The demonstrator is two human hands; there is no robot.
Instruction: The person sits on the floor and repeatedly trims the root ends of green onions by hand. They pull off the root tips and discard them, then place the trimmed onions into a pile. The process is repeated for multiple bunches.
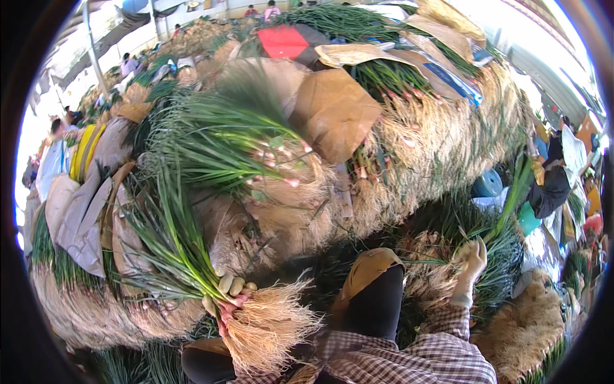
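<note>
Low in the middle-left, my left hand [232, 287], in a pale glove, grips a bundle of green onion-like plants [184, 230] around the reddish stem bases. Their long leaves point up and left; the pale, shaggy roots [268, 319] hang to the lower right. On the right, my right hand [472, 257], gloved too, is at the root end of green plants [508, 206] whose leaves stretch upward. Its fingers are partly hidden, so its grip cannot be told. Just above the left bundle, a loose heap of the same plants [225, 144] lies with pinkish bulbs and tangled roots.
Long stacked rows of rooted plants [431, 149] fill the space ahead, partly covered by brown paper sheets [336, 113] and sacks [79, 221]. More leaves and a root pile [520, 326] lie at the right. A blue roll [488, 183] stands beyond my right hand. Several people are farther off.
</note>
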